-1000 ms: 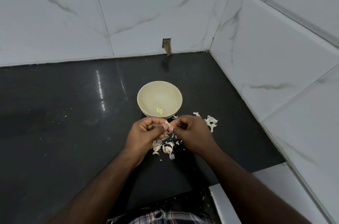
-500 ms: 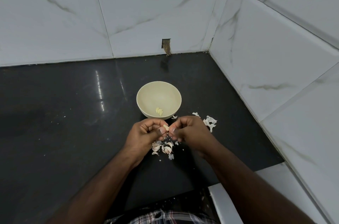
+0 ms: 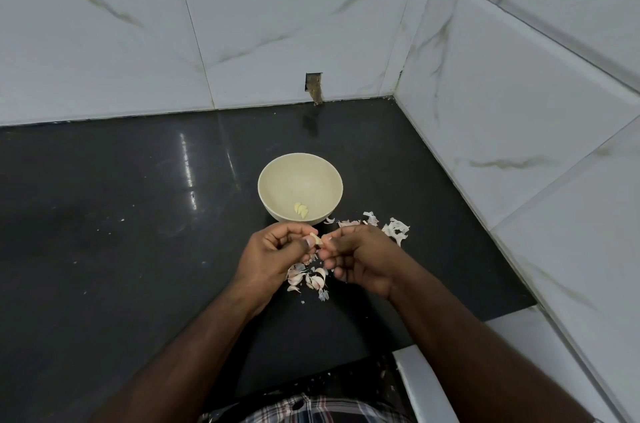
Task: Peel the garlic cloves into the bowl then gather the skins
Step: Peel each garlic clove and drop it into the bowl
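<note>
L hand point(image 3: 277, 256) pinches garlic clove point(image 3: 316, 238) w/ thumb + fingers, steadying it so R hand point(image 3: 360, 258), fingers curled, can pick at skin. Bowl point(image 3: 270, 187) just beyond grip for peeled drops; skins point(image 3: 308, 278) fall below.

Left hand point(image 3: 277, 254) pinches a clove point(image 3: 316, 238); right hand point(image 3: 360, 258) picks at it. Bowl point(image 3: 277, 176) holds peeled cloves point(image 3: 301, 210). Skins point(image 3: 396, 228) lie beside it.

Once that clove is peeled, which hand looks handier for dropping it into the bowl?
Probably the left hand: it pinches the clove just before the bowl; the right hand works the skin.
</note>
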Motion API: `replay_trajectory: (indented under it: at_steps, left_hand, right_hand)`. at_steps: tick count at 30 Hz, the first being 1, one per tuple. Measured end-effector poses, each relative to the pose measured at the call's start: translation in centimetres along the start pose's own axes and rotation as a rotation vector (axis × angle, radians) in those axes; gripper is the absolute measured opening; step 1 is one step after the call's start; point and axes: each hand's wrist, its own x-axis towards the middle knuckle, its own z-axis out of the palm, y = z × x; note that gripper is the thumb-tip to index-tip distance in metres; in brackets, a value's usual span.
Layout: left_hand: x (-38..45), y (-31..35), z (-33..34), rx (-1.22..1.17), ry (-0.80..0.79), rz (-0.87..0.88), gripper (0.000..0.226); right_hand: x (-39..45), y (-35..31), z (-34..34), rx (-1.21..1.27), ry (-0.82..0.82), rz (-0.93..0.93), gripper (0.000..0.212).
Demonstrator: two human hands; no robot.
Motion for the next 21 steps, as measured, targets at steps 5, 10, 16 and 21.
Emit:
replay_trajectory:
  at_steps: [5,10,16,21]
  left_hand:
    - [-0.04,0.07,0.28,-0.007,0.008,-0.012,0.022]
    - [-0.13,0.34,0.6,-0.069,-0.011,-0.044,0.024]
    - [-0.21,0.19,0.47,-0.07,-0.012,-0.094,0.025]
    - [0.14,0.05,0.22,0.028,0.073,-0.069,0.008]
  right_hand:
    - [0.07,0.33,0.1,-0.041,-0.045,-0.016,0.012]
    - [-0.08,0.24,-0.26,0.071,-0.158,0.075,0.023]
    - [0.03,0.39,-0.15,-0.128,-0.08,-0.041,0.019]
    - [0.54,0.95,0.18,-0.322,0.141,-0.423,0.011]
